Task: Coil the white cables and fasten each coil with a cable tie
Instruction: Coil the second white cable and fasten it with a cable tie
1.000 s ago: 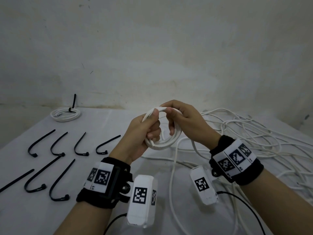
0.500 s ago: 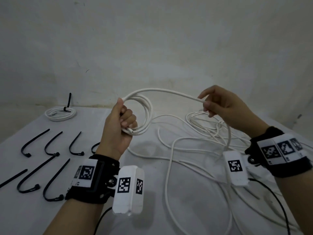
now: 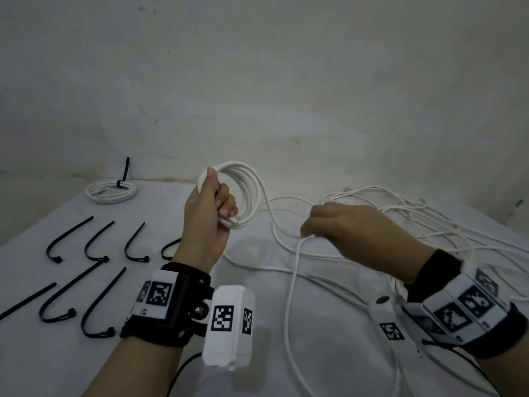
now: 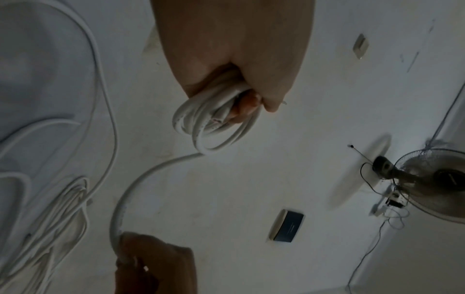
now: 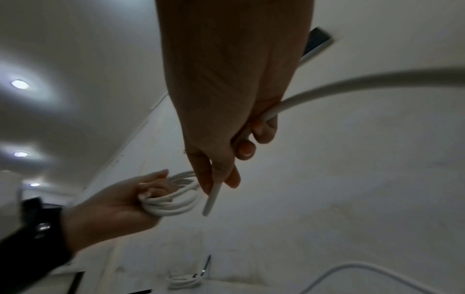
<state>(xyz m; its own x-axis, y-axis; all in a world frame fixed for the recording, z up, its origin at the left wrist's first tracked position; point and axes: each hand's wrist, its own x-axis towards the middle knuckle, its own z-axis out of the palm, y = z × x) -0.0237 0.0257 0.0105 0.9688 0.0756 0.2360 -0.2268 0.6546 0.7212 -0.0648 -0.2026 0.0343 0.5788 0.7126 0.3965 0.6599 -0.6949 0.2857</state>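
Since half a second ago: right hand (image 3: pixel 352 224) dropped from chest height down toward the table (image 3: pixel 71 368) and swung nearer the left, palm down now, fingers and thumb pinching the loose run of white cable (image 3: pixel 292 282). Same pinch seen from the right wrist, cable running through the curled fingers (image 5: pixel 245 149). Left hand (image 3: pixel 207 222) held in much the same spot, raised above the table, fist clenched round the coil (image 3: pixel 247 193) with thumb pressed on top; several loops bunched in the grip, cut end poking out below the knuckles. Slack between the hands now sagging in an S-bend rather than stretched across.

Far left corner: finished coil (image 3: pixel 111 191) lying flat near the back edge, bound by a black tie (image 3: pixel 124 174) whose tail stands up. Loose cable ties (image 3: pixel 94 299) in two rows along the left side, near the left wrist. Tangled cable pile (image 3: pixel 429 224) covering the right side out to the edge. Bare cloth between the forearms, crossed by single strands. Wall close behind the back edge.
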